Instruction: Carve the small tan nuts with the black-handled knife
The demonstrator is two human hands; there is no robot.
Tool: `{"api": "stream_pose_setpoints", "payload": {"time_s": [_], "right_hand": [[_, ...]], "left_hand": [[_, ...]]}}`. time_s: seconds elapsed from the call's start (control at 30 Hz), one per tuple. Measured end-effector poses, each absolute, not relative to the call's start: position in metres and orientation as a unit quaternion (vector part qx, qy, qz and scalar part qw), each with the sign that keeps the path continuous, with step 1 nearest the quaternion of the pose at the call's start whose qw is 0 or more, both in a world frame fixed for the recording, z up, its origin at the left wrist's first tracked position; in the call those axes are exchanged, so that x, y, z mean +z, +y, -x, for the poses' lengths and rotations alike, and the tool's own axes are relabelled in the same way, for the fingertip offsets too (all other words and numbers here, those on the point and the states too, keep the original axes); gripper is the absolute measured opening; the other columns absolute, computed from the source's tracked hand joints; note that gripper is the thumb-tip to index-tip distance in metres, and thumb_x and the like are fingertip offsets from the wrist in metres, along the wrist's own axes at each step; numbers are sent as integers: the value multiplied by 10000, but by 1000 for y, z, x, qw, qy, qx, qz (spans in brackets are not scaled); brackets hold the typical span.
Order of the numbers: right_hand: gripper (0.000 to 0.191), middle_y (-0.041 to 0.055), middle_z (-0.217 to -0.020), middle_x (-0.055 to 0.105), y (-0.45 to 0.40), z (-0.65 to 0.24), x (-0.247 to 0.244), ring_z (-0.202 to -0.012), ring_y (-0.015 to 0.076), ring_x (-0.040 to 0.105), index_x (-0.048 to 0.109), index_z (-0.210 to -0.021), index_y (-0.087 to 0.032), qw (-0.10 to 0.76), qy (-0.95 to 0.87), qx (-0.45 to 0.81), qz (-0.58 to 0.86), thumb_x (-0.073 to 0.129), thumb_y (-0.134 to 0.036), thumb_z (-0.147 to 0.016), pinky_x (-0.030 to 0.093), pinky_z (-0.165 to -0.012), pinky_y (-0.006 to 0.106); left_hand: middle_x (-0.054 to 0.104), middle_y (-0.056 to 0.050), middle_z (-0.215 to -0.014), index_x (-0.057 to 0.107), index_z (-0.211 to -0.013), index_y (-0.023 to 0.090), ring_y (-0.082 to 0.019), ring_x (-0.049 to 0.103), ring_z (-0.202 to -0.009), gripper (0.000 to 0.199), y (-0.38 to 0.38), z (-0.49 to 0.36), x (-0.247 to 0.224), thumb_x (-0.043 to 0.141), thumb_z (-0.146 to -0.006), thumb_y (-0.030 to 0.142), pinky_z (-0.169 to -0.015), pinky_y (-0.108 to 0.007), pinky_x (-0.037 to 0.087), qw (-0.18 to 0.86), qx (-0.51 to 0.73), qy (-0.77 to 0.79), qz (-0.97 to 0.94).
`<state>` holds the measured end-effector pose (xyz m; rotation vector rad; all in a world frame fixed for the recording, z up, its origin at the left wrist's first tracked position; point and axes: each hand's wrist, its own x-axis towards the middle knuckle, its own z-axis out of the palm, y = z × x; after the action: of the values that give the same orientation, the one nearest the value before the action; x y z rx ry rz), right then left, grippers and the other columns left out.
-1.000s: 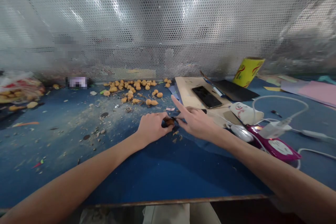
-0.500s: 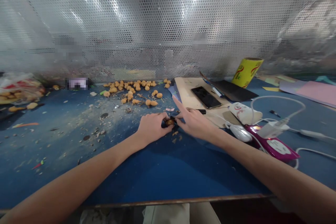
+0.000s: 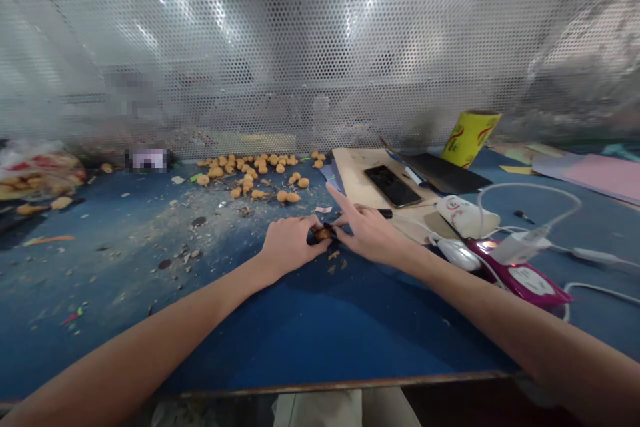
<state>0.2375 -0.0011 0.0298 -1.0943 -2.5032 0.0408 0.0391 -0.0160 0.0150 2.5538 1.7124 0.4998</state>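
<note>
Near the middle of the blue table, my left hand (image 3: pixel 293 242) pinches a small brown gourd-like piece (image 3: pixel 323 234) between thumb and fingers. Against its right side, my right hand (image 3: pixel 367 232) holds a small dark item (image 3: pixel 330 228), too small to identify, with the index finger stretched out forward. Small pale flakes (image 3: pixel 333 255) lie just below the fingertips. Behind the hands, several small tan gourds (image 3: pixel 249 180) are scattered on the table.
A phone (image 3: pixel 393 185) lies on tan board (image 3: pixel 350 170). To the right are a white cup (image 3: pixel 467 215), a magenta power strip (image 3: pixel 535 283) with cables, and a yellow roll (image 3: pixel 471 139). A plastic bag (image 3: pixel 43 170) sits far left. Perforated metal panel (image 3: pixel 320 47) stands behind.
</note>
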Motion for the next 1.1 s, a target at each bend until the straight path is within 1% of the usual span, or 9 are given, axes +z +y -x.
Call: {"api": "stream_pose_setpoints", "payload": {"time_s": [0.17,0.23,0.33,0.5,0.6,0.73,0.87,0.97,1.1], "right_hand": [[728,28,-893,751,-2,-239,32,-962,266,654,151,-1521,-177,198,-899,-6,391,459,-155,-861,481,-892,428],[704,27,-875,748,0,-238,28,-975,270,648,192,-1508,-175,199,-895,-9,399,459,-149,-858,481,-888,425],[703,36,-853,743,2,-235,22,-976,269,650,186,-1512,-165,197,-894,-10,402,451,-142,-861,486,-874,413],[737,19,-824,743,-1,-237,30,-942,257,659,149,-1521,-162,192,-899,-19,394,459,-136,-853,463,-925,424],[770,17,-833,743,-4,-237,33,-962,275,653,120,-1528,-173,192,-892,-21,409,469,-137,-842,479,-883,424],[788,41,-833,741,-2,-234,25,-984,289,650,84,-1537,-168,192,-889,-29,415,462,-138,-847,487,-845,413],[811,17,-794,739,1,-236,24,-918,267,669,55,-1540,-177,204,-894,-37,398,462,-134,-840,469,-891,428],[835,-5,-779,738,-1,-237,27,-867,250,673,75,-1537,-186,215,-891,-38,397,484,-136,-811,456,-921,432],[795,3,-794,742,1,-235,22,-937,264,658,141,-1528,-174,218,-888,-44,403,485,-145,-811,466,-899,410]], "left_hand": [[712,-23,-828,651,-916,264,-250,671,-762,346,-16,-40,14,538,-824,578,-644,-312,461,6,151,561,-814],[713,-22,-842,651,-910,258,-245,671,-763,333,-16,-40,13,550,-820,563,-641,-306,457,8,156,557,-815],[712,-11,-857,650,-906,260,-237,669,-775,311,-16,-40,13,567,-815,545,-637,-296,446,14,171,546,-820],[708,-14,-825,647,-902,258,-238,665,-767,332,-14,-39,11,557,-814,565,-642,-300,434,14,168,553,-816],[711,-16,-834,647,-890,256,-240,665,-766,333,-14,-39,12,549,-818,566,-639,-303,434,13,164,555,-815],[718,-11,-884,657,-917,260,-236,669,-797,303,-15,-40,15,570,-816,533,-649,-301,443,23,170,547,-820],[720,-10,-879,658,-914,260,-241,671,-787,314,-16,-39,16,563,-819,544,-655,-309,452,25,162,553,-817],[722,-8,-898,658,-915,268,-245,672,-798,304,-16,-40,15,560,-818,540,-663,-313,456,22,157,559,-814],[719,-17,-903,662,-922,266,-238,671,-811,292,-16,-41,16,557,-823,519,-675,-306,457,20,157,560,-814]]}}
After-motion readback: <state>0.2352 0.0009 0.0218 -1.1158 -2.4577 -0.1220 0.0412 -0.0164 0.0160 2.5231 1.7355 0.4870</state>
